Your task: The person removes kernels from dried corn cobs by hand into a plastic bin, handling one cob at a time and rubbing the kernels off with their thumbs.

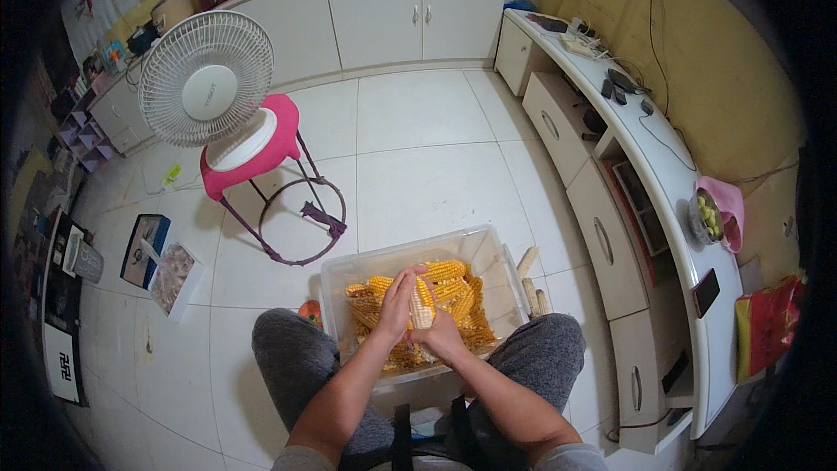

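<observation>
Both of my hands hold one corn cob (pixel 422 304) above a clear plastic bin (pixel 418 245). The cob's upper part carries yellow kernels, while its lower part is pale and stripped. My left hand (pixel 396 306) wraps the cob's left side. At its lower right end, my right hand (pixel 439 335) grips the cob with the thumb laid along it. Beneath them, the bin holds several yellow corn ears (pixel 461 294) and loose kernels, partly hidden by my hands and forearms. The bin stands on the floor between my knees.
Bare cobs (pixel 528 261) lie on the tiles right of the bin. A white fan (pixel 209 91) rests on a pink-covered stool (pixel 282 121) at the far left. An open box (pixel 175 281) with a plastic bag is on the floor at left. A long white cabinet (pixel 660 209) runs along the right.
</observation>
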The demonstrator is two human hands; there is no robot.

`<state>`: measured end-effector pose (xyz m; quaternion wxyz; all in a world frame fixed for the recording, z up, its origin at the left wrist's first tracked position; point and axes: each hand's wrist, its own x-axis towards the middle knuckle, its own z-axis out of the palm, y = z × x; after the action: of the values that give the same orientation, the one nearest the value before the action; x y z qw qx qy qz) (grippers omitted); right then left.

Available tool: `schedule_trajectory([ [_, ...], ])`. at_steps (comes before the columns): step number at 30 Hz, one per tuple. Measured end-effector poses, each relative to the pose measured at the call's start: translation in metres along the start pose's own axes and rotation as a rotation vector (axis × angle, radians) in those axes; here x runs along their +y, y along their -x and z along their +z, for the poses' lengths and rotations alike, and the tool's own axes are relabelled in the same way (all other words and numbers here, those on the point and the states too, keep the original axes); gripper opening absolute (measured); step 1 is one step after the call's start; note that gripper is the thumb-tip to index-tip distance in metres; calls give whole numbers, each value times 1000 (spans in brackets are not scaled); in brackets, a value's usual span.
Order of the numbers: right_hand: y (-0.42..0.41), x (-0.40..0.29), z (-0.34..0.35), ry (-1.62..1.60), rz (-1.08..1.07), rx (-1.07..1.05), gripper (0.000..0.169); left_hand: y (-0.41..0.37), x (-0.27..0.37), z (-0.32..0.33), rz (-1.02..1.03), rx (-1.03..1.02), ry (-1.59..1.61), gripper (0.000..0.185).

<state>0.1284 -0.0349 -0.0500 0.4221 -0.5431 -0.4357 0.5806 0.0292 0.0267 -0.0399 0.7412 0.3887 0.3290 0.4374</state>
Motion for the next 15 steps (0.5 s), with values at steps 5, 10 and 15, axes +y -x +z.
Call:
schedule_trajectory([
  [5,-2,8,-6,-63,27,-1,38,2,6,10,13,-11,25,35],
  [10,2,-14,5,401,-55,288,60,-7,-17,-3,186,42,-334,36],
  [15,2,-6,-4,144,-18,73,49,-4,-15,-5,118,-26,-377,33],
])
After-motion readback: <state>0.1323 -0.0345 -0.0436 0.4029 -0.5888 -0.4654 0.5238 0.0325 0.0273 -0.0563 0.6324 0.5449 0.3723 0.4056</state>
